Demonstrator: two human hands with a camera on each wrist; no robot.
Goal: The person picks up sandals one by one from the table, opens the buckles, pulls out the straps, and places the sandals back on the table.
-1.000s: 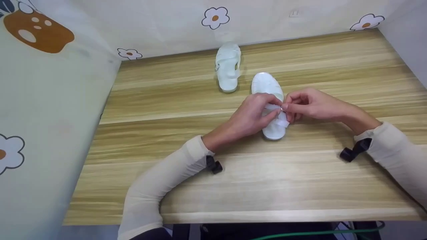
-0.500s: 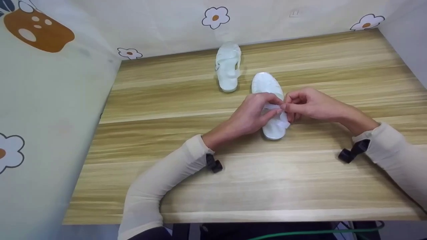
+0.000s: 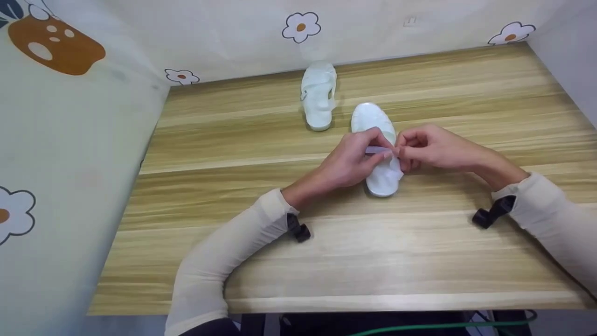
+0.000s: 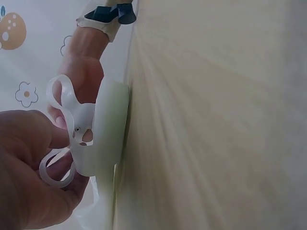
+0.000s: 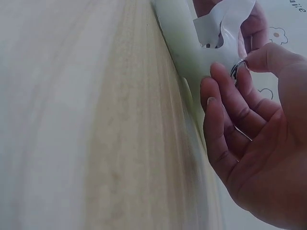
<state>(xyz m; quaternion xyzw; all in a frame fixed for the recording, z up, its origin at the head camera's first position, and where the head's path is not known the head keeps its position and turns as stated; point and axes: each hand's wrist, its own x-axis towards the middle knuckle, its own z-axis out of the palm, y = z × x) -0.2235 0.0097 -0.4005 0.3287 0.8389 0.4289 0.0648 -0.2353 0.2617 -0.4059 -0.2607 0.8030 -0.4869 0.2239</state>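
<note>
A white sandal lies on the wooden table, its toe pointing to the far wall. My left hand reaches over it from the left and pinches its ankle strap between thumb and fingers. In the left wrist view the strap bends into a loop beside the fingers. From the right, my right hand meets the left fingertips at the sandal's side. Its thumb and index finger pinch a small metal buckle, seen in the right wrist view; the fingertips cover it in the head view.
The matching white sandal stands farther back, left of the first, near the patterned wall. Wood-grain table spreads in front of the hands. Black cameras hang from both sleeves.
The strap between my left fingers shows more and lies flatter across the sandal. My hands stay almost in place, fingertips shifting slightly; the buckle's glint is now covered in the head view.
</note>
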